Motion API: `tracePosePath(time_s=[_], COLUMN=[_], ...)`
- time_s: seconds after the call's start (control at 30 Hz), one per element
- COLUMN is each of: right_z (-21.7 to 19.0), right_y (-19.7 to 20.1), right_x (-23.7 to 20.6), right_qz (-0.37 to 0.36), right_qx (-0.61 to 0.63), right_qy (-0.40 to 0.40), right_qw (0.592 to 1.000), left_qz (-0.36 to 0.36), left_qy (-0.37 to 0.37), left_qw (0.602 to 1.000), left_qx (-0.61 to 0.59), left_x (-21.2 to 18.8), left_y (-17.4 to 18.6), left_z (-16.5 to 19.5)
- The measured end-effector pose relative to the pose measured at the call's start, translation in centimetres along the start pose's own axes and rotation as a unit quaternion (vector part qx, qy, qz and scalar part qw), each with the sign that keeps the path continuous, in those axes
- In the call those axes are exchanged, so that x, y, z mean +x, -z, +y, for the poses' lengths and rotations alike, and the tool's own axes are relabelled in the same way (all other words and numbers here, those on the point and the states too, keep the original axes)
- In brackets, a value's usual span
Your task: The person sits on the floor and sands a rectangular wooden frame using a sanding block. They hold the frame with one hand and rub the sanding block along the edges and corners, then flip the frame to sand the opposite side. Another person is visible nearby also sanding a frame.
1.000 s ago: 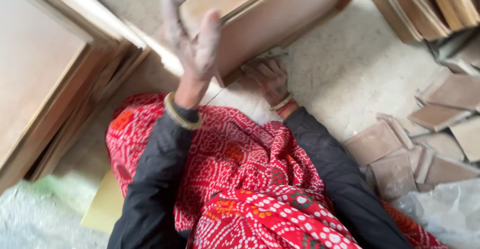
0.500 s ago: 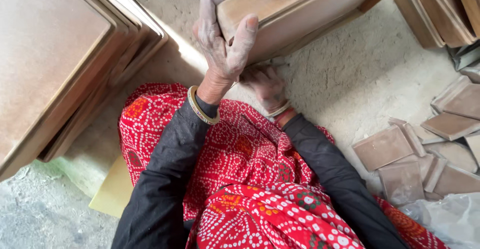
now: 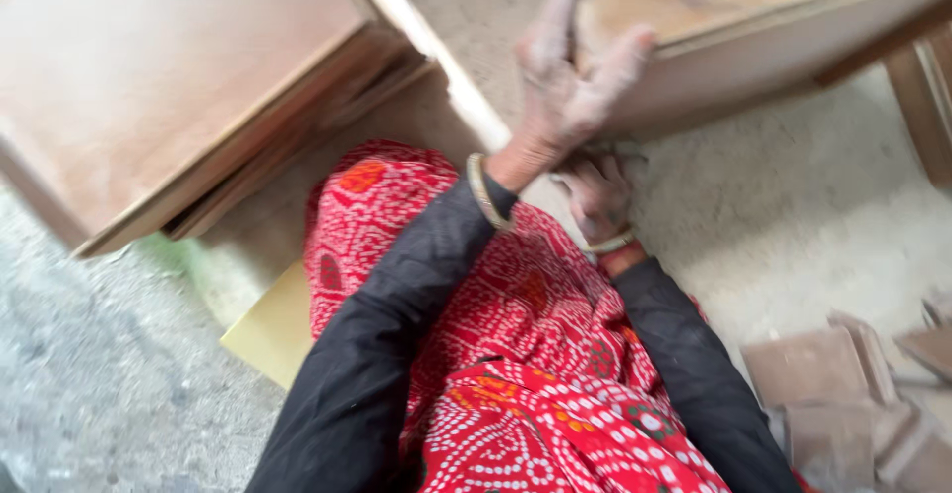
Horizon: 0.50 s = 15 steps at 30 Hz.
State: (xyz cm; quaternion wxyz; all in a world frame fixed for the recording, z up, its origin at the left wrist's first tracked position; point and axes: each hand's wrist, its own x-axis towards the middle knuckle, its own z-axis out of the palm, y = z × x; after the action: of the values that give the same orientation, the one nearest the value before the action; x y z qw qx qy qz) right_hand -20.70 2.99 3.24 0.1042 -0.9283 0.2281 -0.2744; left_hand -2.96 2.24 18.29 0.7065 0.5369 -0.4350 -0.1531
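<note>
Outdoors, both hands grasp a wooden slab [image 3: 754, 37] over dusty ground [image 3: 793, 215].

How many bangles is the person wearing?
2: one bangle on the left wrist near the slab, one bangle on the right wrist below it. Sleeves may hide more.

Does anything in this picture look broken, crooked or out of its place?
Yes. At the lower right, brown tile pieces lie loose and overlapping on the dusty floor; some look broken, though blur hides detail. The board stack that the left hand grips at its corner sits tilted. The right hand rests below it.
</note>
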Motion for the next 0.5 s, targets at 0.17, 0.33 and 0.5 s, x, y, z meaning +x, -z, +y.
tracePosePath(time_s=[0.17, 0.33, 0.5], right_z=[0.8, -0.5, -1.3], right_y=[0.9, 0.4, -0.7], right_x=[1.0, 0.3, -0.1], right_qz=[-0.012, 0.019, 0.000], right_qx=[-0.014, -0.031, 0.000], right_qy=[0.071, -0.033, -0.042], right_qw=[0.997, 0.999, 0.999], left_qz=[0.001, 0.017, 0.029], left_qy=[-0.009, -0.001, -0.008], left_qw=[0.999, 1.000, 0.999], left_qx=[0.039, 0.011, 0.021], left_x=[0.9, 1.1, 1.2], left_y=[-0.1, -0.4, -0.5], left_z=[0.7, 0.1, -0.4])
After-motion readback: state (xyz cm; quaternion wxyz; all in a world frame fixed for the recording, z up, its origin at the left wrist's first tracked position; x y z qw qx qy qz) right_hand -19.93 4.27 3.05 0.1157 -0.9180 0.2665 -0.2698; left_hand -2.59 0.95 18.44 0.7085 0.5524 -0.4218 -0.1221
